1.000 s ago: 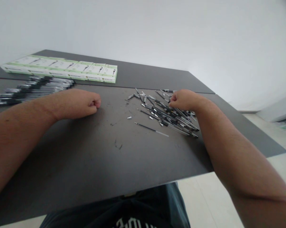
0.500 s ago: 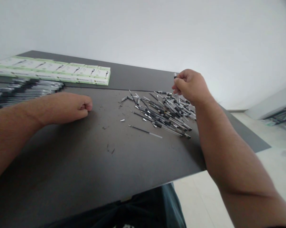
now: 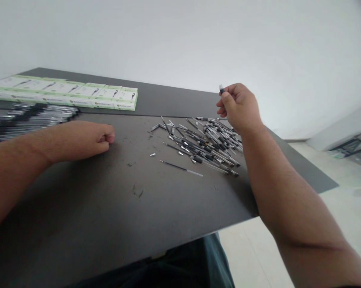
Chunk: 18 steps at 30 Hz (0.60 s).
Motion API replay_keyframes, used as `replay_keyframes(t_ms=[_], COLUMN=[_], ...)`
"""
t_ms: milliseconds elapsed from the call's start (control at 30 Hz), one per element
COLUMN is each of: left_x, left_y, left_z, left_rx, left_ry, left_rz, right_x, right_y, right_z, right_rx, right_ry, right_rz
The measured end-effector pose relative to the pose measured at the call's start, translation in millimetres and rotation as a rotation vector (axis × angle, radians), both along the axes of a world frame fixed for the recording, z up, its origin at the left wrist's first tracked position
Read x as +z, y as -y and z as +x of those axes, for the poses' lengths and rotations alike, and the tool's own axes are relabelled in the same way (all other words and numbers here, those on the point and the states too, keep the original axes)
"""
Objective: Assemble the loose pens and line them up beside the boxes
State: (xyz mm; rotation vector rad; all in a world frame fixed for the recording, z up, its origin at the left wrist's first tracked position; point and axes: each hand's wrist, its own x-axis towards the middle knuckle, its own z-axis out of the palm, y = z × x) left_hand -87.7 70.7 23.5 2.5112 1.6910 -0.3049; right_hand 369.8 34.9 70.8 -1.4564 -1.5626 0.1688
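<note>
My right hand [image 3: 238, 105] is raised above the far side of a heap of pen parts. Between thumb and fingers it pinches a pen barrel [image 3: 222, 89], whose clear end and black band poke out at the top; the fingers cover the rest. Below lies the heap [image 3: 210, 144], with clear barrels, black grips and dark refills mixed together. My left hand [image 3: 98, 138] rests on the table, curled into a fist, and no object shows in it. A single refill [image 3: 180, 167] and a small silver pen tip [image 3: 152, 154] lie apart from the heap.
Green-and-white pen boxes [image 3: 108, 96] stand in a row at the back left. Many assembled-looking pens [image 3: 39, 120] lie stacked behind my left forearm. The grey table [image 3: 123, 224] has its near edge at my lap, with dark smudges on its surface.
My right hand has lifted slightly with the pen barrel, which now tilts and shows more of its upper end. The left fist stays put; the whole view has shifted a little.
</note>
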Motion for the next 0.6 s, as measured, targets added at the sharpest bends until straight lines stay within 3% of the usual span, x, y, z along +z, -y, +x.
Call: replay_keyframes(t_ms=[233,600], left_x=[-2.6,-0.4], left_y=[-0.2,1.9], left_z=[-0.8,-1.0], left_rx=[0.016,-0.032], left_ry=[-0.015,-0.017], left_rz=[0.011,0.023], right_x=[4.2,3.0], right_y=[16.3,40.1], right_z=[-18.0,-59.1], right_rx=[0.02,0.134], right_ry=[0.388,0.609], right_rz=[-0.151,-0.273])
